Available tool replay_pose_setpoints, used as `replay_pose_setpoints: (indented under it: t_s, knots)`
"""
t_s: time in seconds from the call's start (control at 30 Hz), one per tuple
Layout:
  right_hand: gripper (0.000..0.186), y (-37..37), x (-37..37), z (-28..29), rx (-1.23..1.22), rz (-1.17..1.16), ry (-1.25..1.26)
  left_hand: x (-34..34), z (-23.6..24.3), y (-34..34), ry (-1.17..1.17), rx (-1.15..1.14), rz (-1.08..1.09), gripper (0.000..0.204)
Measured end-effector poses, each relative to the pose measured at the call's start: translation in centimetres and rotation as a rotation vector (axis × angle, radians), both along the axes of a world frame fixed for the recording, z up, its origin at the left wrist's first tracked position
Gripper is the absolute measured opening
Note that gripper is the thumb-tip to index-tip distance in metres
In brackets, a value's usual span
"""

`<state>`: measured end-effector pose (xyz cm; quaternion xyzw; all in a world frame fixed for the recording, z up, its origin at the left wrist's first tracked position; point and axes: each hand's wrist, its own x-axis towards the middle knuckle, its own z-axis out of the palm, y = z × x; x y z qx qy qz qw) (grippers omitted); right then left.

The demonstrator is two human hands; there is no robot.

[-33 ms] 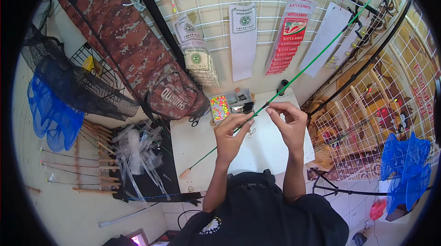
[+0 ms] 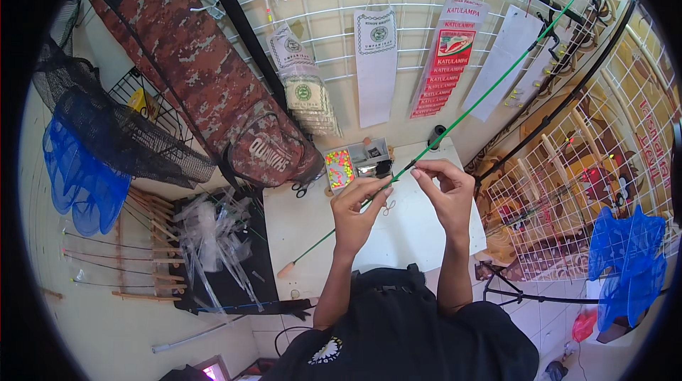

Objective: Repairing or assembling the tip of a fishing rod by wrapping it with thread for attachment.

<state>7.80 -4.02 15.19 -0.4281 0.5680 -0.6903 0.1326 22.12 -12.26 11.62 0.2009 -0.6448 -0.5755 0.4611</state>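
A thin green fishing rod [image 2: 493, 82] runs slantwise from the white table up to the far right. My left hand [image 2: 353, 214] pinches the rod between thumb and fingers, just below a dark wrapped section [image 2: 406, 168]. My right hand [image 2: 450, 194] is closed in a pinch beside that section; whatever is between its fingertips is too small to make out. The rod's lower end carries a light tan tip [image 2: 285, 270] over the table's left edge. Close under my left fingers lies a small brown loop of thread [image 2: 388, 207].
On the white table [image 2: 419, 224] stand a grey tray [image 2: 380, 148], a box of bright beads [image 2: 339, 169], black scissors [image 2: 300, 188] and a dark spool [image 2: 438, 132]. A camouflage rod bag [image 2: 192, 61] leans at left. Packets hang from the wire grid behind.
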Motion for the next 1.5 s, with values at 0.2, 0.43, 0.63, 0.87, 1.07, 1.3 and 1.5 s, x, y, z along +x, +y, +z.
replay_pose_setpoints:
  t_s: [0.2,0.43,0.63,0.87,1.07,1.3,1.5]
  knots:
    - [0.017,0.2,-0.1,-0.3,0.012,0.085,-0.221,0.0,-0.2,0.0,-0.002,-0.011,0.012,0.026]
    - [0.017,0.0,0.7,-0.3,0.015,0.033,-0.32,-0.2,-0.3,0.2,-0.008,-0.009,0.012,0.026]
    - [0.016,-0.6,1.2,-1.2,-0.084,0.002,-0.356,-0.2,-0.6,0.3,-0.011,-0.05,0.032,0.027]
    - [0.013,-0.8,1.5,-1.4,-0.12,-0.053,-0.41,-0.7,-0.9,0.2,-0.036,-0.162,0.071,0.027]
    - [0.012,-1.0,1.6,-2.0,-0.159,-0.051,-0.478,-1.1,-1.1,0.5,-0.062,-0.109,0.099,0.024]
    - [0.014,-0.4,0.7,-2.3,-0.141,-0.05,-0.486,-1.6,-1.7,0.8,-0.114,-0.12,0.108,0.024]
    - [0.012,0.7,-0.2,-2.3,-0.153,-0.092,-0.497,-1.9,-1.8,1.8,-0.125,-0.124,0.108,0.022]
